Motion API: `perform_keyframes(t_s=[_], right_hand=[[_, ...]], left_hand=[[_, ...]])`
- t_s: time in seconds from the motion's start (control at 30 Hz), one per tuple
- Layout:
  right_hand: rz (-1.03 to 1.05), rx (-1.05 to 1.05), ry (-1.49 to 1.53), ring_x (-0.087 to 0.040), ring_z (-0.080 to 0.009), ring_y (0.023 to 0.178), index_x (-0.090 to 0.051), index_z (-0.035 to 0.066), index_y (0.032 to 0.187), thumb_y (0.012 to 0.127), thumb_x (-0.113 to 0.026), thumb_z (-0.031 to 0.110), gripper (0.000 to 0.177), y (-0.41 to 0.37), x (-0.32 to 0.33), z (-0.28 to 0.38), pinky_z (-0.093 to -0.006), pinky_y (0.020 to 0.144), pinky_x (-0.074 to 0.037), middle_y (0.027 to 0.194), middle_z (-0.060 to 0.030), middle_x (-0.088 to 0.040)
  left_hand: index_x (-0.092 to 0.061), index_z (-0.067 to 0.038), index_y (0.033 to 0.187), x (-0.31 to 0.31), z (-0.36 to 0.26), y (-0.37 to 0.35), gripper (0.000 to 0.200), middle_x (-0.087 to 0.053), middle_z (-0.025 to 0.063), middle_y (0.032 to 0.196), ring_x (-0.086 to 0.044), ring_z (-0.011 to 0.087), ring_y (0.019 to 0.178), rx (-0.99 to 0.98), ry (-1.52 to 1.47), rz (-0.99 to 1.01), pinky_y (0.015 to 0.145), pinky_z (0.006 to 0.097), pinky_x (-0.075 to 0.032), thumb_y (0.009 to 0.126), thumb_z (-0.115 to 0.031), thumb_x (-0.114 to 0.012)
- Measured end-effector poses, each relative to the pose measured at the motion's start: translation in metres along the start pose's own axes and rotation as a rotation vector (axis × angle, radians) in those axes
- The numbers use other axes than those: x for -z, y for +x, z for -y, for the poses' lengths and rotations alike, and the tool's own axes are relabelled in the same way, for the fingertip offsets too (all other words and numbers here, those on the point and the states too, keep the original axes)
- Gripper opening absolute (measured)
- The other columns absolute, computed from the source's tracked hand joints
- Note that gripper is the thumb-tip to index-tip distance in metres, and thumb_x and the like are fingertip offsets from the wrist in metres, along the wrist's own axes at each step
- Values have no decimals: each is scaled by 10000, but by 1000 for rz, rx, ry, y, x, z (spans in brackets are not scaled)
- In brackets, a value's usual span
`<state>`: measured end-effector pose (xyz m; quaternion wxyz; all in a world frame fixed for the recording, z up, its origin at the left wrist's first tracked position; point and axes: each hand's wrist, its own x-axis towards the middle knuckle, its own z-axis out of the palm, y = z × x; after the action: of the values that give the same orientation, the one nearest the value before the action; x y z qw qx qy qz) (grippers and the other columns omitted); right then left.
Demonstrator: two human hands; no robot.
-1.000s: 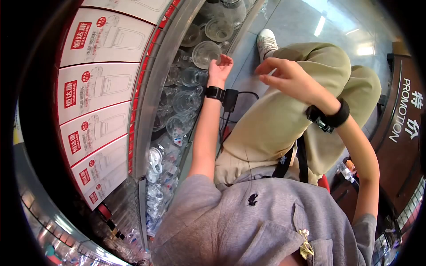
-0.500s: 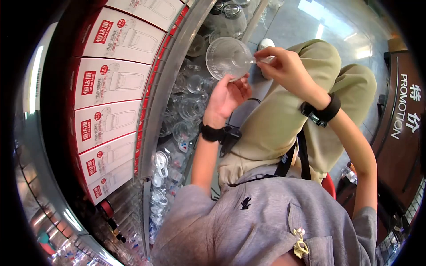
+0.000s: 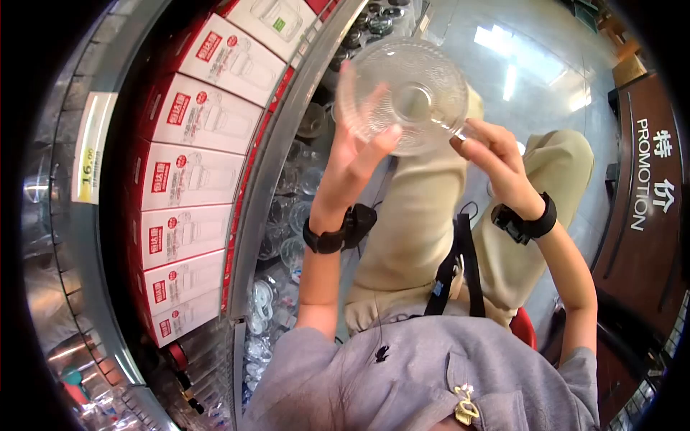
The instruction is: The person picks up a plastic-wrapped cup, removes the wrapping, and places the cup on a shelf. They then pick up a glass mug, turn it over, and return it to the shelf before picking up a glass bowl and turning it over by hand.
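Note:
A round, clear glass dish (image 3: 438, 79) with a patterned surface and a smaller ring at its middle is held up above my knees. My left hand (image 3: 353, 151) grips its left and lower side. The thumb lies across the near face, and the fingers show blurred through the glass. At the lower right edge, my right hand (image 3: 496, 154) pinches the dish between thumb and fingers. A black strap device (image 3: 334, 230) is on my left wrist, and another black band (image 3: 528, 219) is around my right wrist.
White and red boxes (image 3: 190, 176) line the shelf at my left, behind a metal shelf edge (image 3: 251, 201). Clear glassware (image 3: 291, 215) fills the lower shelf beside my left arm. At the right stands a brown promotion stand (image 3: 640, 215). Tiled floor (image 3: 532, 65) lies ahead.
The dish has come up closer to the camera, its round face now turned toward me. My left hand has shifted from beneath it to its left side; my right hand has moved slightly down and right.

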<state>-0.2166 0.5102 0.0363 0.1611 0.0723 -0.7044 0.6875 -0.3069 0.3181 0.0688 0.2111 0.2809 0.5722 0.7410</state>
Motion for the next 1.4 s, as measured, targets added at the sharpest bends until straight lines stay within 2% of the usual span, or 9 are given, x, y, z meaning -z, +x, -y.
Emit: perform_keyframes(t_s=[0.13,0.27,0.37,0.5,0.7,0.83,1.13,1.23,1.4], right_hand=[[-83,-75,259,-294,-70,612,-423,23,674,882,-543,161,277,18,46,-2,-239,560,-249,619,33,-323],[-122,-136,584,-208,-93,539,-280,118,604,877,-547,174,387,49,100,-3,-253,529,-216,584,40,-217],[-186,-236,417,-176,-86,534,-266,126,621,899,-487,214,366,67,127,-3,-265,511,-210,555,46,-192],[-170,-430,661,-203,-65,483,-247,168,575,866,-570,205,436,84,153,-18,-237,470,-201,528,65,-210],[-209,-567,1053,-219,-69,468,-238,190,541,860,-557,228,452,74,151,-78,-229,461,-217,499,75,-209],[-147,-538,943,-237,-72,472,-234,177,536,888,-528,306,476,69,150,-75,-219,461,-241,498,66,-234],[-614,-800,773,-307,-68,465,-407,137,683,864,-534,359,313,59,151,-85,-204,416,-261,562,56,-360],[-703,-819,722,-287,-62,455,-408,135,714,860,-519,337,273,58,146,-91,-202,405,-234,552,60,-342],[-632,-820,720,-218,-58,420,-402,135,731,862,-508,319,250,57,157,-96,-206,386,-177,523,70,-292]], left_hand=[[-105,-57,1434,-16,20,68,803,-232,177,1421,-278,285,1312,-97,70,220,1020,443,-315,861,-422,-533],[-267,-122,1376,-42,31,150,724,-338,234,1361,-395,332,1238,189,-425,361,997,494,-343,858,-599,-439],[-296,-82,1348,-63,59,200,742,-413,216,1316,-423,321,1219,177,-161,358,994,496,-342,853,-620,-426],[-383,-6,1285,-74,101,228,759,-477,191,1277,-466,321,1183,335,-565,373,985,531,-348,846,-623,-431],[-392,-42,1304,-70,108,220,719,-495,165,1266,-511,329,1137,642,-192,202,897,579,-423,866,-613,-387],[-393,-47,1304,-66,103,218,707,-495,165,1264,-521,328,1126,681,-191,204,870,554,-458,865,-601,-407],[-350,-27,1322,-71,114,215,681,-485,161,1269,-506,332,1147,648,-132,237,874,568,-458,866,-509,-499],[-288,-33,1362,-72,122,213,869,-388,183,1339,-458,377,1172,591,-86,290,887,571,-420,777,-608,-574],[-289,-34,1366,-70,131,213,857,-399,178,1349,-452,362,1197,658,-14,269,916,598,-387,811,-660,-478]])
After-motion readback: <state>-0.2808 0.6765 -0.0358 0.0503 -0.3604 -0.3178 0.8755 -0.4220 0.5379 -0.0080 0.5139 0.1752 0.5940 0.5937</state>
